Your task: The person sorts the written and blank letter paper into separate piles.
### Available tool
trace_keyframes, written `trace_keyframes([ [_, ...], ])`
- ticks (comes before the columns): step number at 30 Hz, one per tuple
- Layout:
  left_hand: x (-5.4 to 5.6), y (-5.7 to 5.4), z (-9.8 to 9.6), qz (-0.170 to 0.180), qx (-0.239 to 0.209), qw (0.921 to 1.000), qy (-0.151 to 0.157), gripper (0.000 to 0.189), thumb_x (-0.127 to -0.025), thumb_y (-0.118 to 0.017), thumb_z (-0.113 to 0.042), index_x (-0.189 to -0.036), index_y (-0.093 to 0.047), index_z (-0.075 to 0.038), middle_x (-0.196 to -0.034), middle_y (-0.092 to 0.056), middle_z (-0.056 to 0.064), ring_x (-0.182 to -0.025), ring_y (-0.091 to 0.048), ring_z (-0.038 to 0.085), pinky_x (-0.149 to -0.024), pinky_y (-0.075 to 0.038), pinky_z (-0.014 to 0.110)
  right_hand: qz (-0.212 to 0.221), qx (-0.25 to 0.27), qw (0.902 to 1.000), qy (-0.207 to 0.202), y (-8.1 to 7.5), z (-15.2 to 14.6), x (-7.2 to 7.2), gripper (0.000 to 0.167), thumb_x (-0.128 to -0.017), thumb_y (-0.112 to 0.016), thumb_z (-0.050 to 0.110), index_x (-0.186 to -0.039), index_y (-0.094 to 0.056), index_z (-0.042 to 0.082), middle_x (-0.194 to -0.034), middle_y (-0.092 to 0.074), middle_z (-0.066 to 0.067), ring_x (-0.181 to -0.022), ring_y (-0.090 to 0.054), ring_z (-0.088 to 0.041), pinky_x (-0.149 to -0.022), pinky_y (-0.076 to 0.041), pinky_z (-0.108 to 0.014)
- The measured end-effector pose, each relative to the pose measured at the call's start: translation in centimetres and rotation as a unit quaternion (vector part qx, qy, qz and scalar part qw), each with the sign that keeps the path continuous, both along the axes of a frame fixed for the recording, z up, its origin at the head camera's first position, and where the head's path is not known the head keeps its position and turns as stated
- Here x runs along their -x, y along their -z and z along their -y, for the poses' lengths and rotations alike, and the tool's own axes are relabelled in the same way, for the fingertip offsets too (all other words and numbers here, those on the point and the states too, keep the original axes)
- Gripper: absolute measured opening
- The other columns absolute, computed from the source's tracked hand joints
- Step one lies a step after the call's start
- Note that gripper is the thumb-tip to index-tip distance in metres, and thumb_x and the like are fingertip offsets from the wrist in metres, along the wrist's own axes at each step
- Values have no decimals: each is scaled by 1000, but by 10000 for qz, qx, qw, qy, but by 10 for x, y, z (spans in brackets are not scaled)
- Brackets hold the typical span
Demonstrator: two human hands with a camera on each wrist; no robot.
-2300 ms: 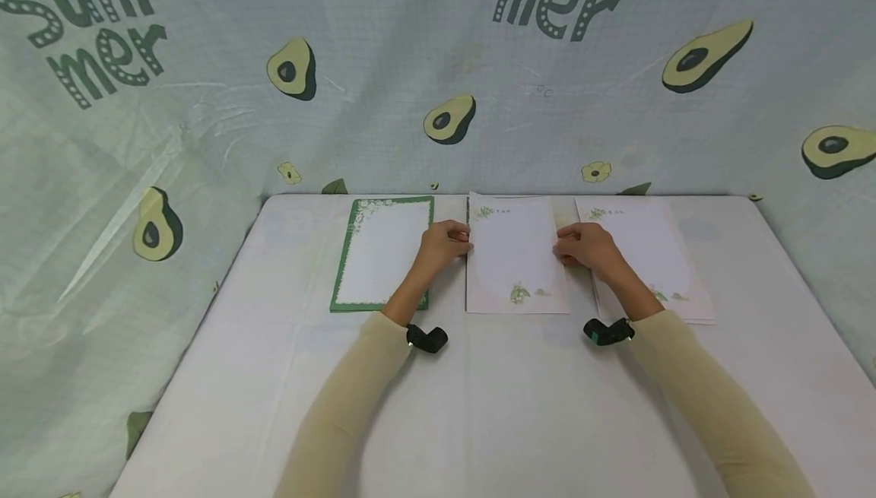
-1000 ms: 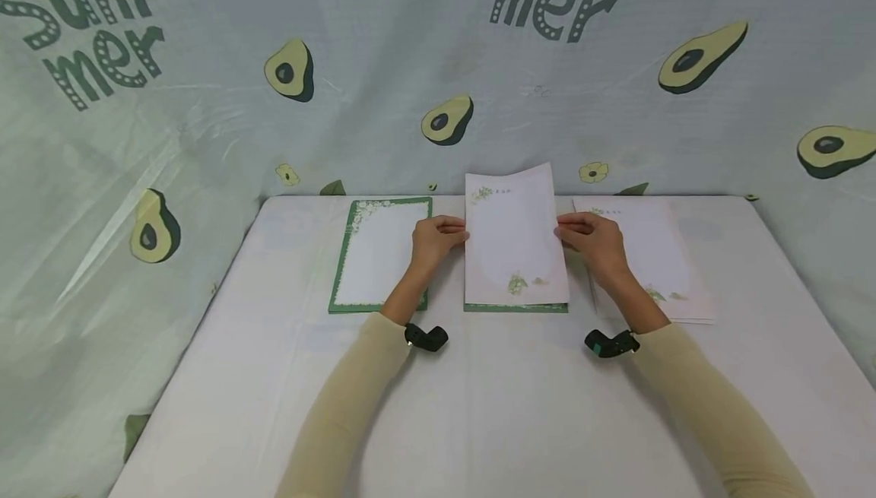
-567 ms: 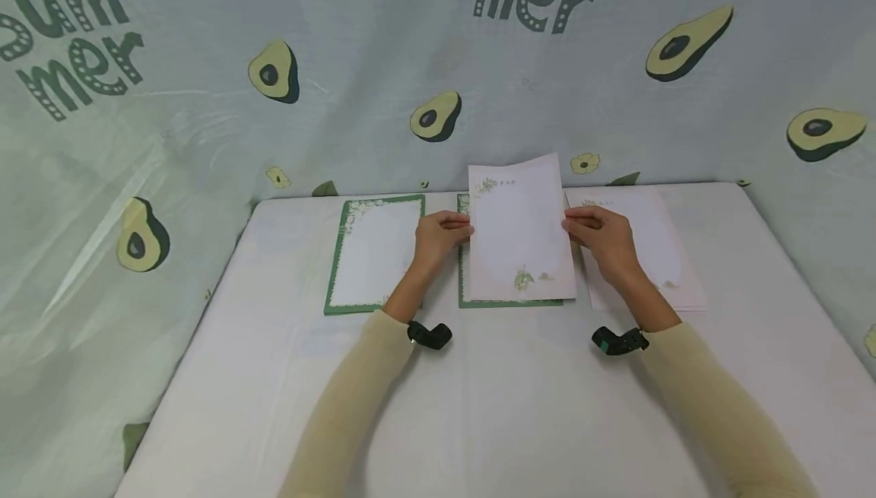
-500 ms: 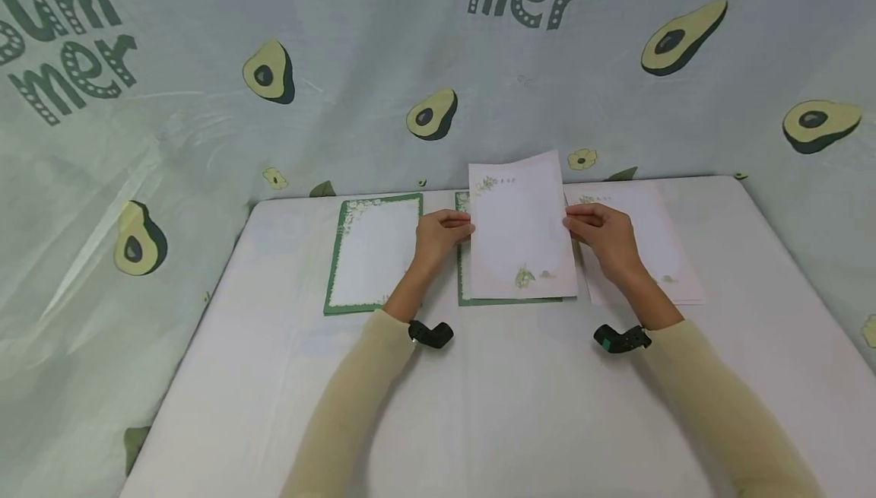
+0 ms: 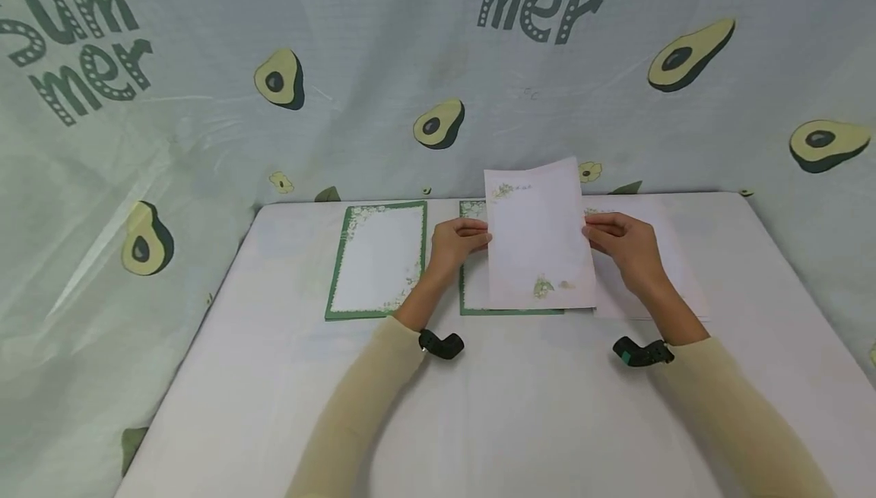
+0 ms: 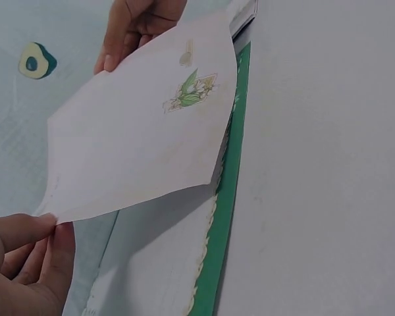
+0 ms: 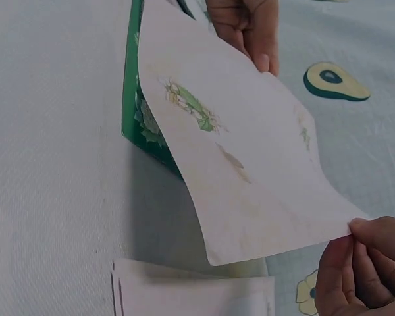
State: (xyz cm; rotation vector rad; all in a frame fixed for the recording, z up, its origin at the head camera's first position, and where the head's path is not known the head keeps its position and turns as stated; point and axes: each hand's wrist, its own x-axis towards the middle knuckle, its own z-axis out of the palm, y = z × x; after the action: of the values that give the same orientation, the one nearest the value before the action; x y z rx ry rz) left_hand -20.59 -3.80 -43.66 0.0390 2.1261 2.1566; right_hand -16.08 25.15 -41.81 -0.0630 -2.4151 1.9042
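Between both hands hangs a pale pink sheet of paper [image 5: 537,239] with small green floral prints, tilted with its upper edge raised. My left hand [image 5: 457,247] pinches its left edge between thumb and fingers, and my right hand [image 5: 626,247] pinches the right edge. In both wrist views the sheet [image 6: 138,125] bows a little between the pinched edges. Beneath it lies a green-bordered stack of paper [image 5: 475,296], partly covered. To the right, a stack of pale pink sheets [image 5: 674,285] is partly hidden by the held sheet and right hand.
Another green-bordered stack of paper [image 5: 376,255] lies left of the left hand. All the stacks sit near the far edge of the white table [image 5: 520,407]. Behind it hangs a pale cloth [image 5: 369,125] printed with avocados.
The pink sheet, first flat over the middle green-bordered stack, has been lifted and shifted right by both hands. More of that stack now shows on the left.
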Motion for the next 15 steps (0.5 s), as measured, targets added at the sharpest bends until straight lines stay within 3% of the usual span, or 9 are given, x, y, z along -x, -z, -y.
trace_keyframes([
  [8,-4,0,-16,-49,-430,9990,102,19,-89,-74,5,-108,-73,9,-99,-74,20,-85,-74,19,-82,-63,33,56,-365,9993,-17,-10,-24,-2,44,-100,-68,25,-132,-61,-4,-99,-69,17,-93,-69,3,-86,-58,-18],
  [15,-8,-2,-21,-271,-502,9983,146,18,-90,-74,4,-107,-73,8,-101,-74,22,-88,-74,19,-82,-63,32,140,-579,9982,31,-13,-33,-6,49,-99,-69,28,-134,-60,-6,-96,-69,23,-91,-69,6,-84,-58,-15],
])
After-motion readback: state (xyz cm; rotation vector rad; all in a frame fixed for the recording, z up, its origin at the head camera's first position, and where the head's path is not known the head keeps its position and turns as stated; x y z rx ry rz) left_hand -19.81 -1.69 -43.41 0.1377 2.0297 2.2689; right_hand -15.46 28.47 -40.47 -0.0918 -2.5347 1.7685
